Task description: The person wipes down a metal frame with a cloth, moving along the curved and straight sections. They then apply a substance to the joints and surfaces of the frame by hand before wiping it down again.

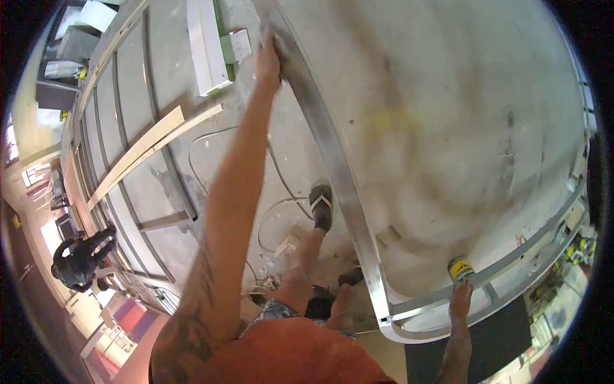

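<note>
My left hand (269,63) is closed on the edge of a long, straight metal stud (329,160), with the arm stretched far forward. That stud meets a curved metal track (435,333) near my body, and the two form one side of a large frame. At the lower right, my right hand (460,299) is closed over the inner rail (505,264) of the curved part. A yellow-and-black can-like thing (460,268) shows right at its fingertips. Parts of the fingers are hidden or blurred on both hands.
Cables (281,173) run over the concrete floor (416,179) near my foot (321,205). Wooden planks (144,147) lie across another metal stud frame (167,157) on the left. A long white piece (208,48) lies ahead. A dark bag-like bundle (80,262) is at far left.
</note>
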`<state>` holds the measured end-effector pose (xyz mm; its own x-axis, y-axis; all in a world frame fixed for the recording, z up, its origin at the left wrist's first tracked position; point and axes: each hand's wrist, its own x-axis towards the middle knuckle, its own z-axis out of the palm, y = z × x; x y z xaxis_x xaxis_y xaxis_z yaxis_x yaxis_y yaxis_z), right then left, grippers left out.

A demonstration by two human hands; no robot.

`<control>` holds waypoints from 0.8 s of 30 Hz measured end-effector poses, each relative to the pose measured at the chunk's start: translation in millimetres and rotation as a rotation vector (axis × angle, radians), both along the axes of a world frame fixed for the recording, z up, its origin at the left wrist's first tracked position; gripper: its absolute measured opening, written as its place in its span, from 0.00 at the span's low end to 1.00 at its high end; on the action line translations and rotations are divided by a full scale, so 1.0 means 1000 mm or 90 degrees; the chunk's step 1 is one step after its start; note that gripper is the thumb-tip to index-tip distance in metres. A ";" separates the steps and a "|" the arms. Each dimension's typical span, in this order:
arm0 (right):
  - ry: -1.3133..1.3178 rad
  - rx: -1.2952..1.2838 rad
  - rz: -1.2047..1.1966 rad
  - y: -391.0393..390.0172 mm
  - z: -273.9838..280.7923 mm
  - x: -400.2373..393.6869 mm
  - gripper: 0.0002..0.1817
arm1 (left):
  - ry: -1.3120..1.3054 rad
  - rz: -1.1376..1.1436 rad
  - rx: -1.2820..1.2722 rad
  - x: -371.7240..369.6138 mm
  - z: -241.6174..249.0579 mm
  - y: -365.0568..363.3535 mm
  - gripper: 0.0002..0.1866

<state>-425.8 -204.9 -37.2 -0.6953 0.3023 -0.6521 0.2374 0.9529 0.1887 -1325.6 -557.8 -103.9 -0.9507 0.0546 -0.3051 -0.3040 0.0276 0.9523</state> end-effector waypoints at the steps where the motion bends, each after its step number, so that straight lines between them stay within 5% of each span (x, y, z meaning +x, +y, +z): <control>1: -0.123 0.068 0.091 -0.007 0.007 -0.015 0.22 | -0.066 -0.010 0.037 0.055 0.007 -0.002 0.37; 3: -0.061 0.083 0.142 -0.008 0.013 -0.023 0.21 | -0.194 -0.014 0.052 0.164 -0.003 -0.008 0.37; 4: 0.001 0.101 0.198 -0.011 0.014 -0.027 0.20 | -0.246 0.010 0.223 0.235 -0.013 -0.012 0.36; 7: -0.040 0.068 0.082 -0.017 0.018 -0.038 0.19 | -0.448 0.093 0.438 0.357 -0.073 -0.020 0.29; 9: -0.031 0.082 0.084 -0.018 0.016 -0.034 0.19 | -0.518 0.039 0.623 0.332 -0.059 -0.021 0.28; 10: -0.020 0.093 0.094 -0.016 0.015 -0.031 0.18 | -0.415 0.025 0.503 0.280 -0.074 -0.031 0.24; 11: -0.027 0.093 0.087 -0.013 0.015 -0.028 0.18 | -0.194 -0.046 0.355 0.216 -0.135 -0.045 0.21; 13: -0.002 0.071 0.086 -0.014 0.015 -0.023 0.22 | -0.259 0.025 0.415 0.053 -0.191 -0.034 0.28; 15: -0.018 0.059 0.038 -0.015 0.021 -0.032 0.22 | -0.314 0.105 0.465 -0.012 -0.139 -0.018 0.32; 18: -0.065 0.005 -0.016 -0.007 0.008 -0.020 0.22 | -0.257 0.041 0.439 0.016 -0.126 0.000 0.31; 19: -0.017 0.050 0.095 -0.007 0.012 -0.013 0.23 | -0.257 0.015 0.427 0.046 -0.128 0.005 0.31; 20: 0.032 0.047 0.084 0.001 -0.004 0.007 0.25 | -0.266 -0.007 0.415 0.083 -0.132 0.009 0.31; 22: -0.137 0.046 0.018 -0.010 0.014 -0.020 0.26 | -0.312 -0.032 0.385 0.173 -0.138 0.008 0.30; 23: -0.021 0.103 0.129 -0.011 0.016 -0.015 0.24 | -0.339 -0.036 0.371 0.219 -0.137 0.004 0.29; 24: -0.069 0.083 0.086 -0.012 0.022 -0.019 0.24 | -0.368 -0.036 0.360 0.268 -0.135 0.003 0.29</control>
<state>-444.7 -216.5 -15.3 -0.6636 0.2983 -0.6860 0.0812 0.9403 0.3304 -1057.7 -555.2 -238.5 -0.6428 0.3909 -0.6587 -0.7645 -0.3811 0.5199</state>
